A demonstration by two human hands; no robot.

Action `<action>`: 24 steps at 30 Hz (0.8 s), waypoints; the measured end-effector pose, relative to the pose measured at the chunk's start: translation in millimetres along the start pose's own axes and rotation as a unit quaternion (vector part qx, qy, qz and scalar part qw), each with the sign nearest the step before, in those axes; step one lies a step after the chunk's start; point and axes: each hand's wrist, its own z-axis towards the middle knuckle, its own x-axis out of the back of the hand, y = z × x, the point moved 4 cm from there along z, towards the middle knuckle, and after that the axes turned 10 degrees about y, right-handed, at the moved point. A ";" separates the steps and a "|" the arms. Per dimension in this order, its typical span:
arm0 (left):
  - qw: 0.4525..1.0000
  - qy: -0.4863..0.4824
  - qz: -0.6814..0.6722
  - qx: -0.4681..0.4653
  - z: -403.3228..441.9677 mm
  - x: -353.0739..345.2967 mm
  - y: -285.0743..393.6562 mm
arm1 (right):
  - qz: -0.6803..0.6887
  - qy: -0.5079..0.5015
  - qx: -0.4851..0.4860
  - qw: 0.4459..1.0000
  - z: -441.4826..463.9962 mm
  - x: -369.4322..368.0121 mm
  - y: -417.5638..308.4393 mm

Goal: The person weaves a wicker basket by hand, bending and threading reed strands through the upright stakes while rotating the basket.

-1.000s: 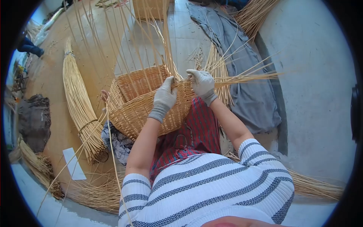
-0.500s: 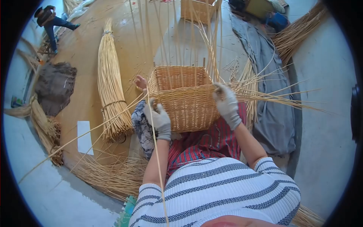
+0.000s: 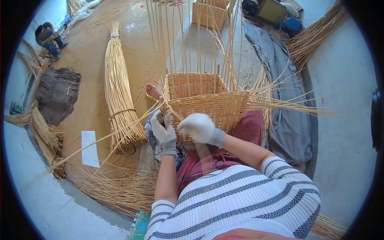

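Observation:
A woven wicker basket (image 3: 216, 110) rests on my lap, tilted, with tall upright stakes (image 3: 200, 48) rising from its far side. My gloved left hand (image 3: 165, 134) is at its near left corner, thumb against the front wall and fingers curled round the side. My gloved right hand (image 3: 202, 129), smeared by motion, is closed in front of the woven wall. A pale wicker strand (image 3: 173, 110) runs from the corner down to the right fingers. Long loose strands (image 3: 104, 138) stretch left from that corner, and more strand ends (image 3: 288, 105) stick out right.
A tied bundle of wicker rods (image 3: 122, 88) lies on the floor at left, beside a white sheet (image 3: 90, 149). Loose rods (image 3: 120, 186) are heaped near my left side. Grey cloth (image 3: 286, 120) lies right. A box (image 3: 209, 15) stands ahead; another person (image 3: 49, 39) sits far left.
My right hand has moved left from the basket's right corner to near my left hand, drawing a strand across. The basket has shifted right. The other person went from standing to sitting.

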 end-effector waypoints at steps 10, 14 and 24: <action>0.932 -0.141 0.268 -0.201 14.1 -37.2 41.2 | 0.041 0.208 -0.326 0.921 37.0 29.0 79.1; 0.913 -0.210 0.326 -0.131 19.7 -48.9 33.1 | -0.332 0.126 -0.145 0.923 123.7 24.6 79.1; 0.907 -0.204 0.323 -0.180 18.0 -56.5 11.3 | 0.001 0.210 -0.275 0.938 -54.4 52.7 81.1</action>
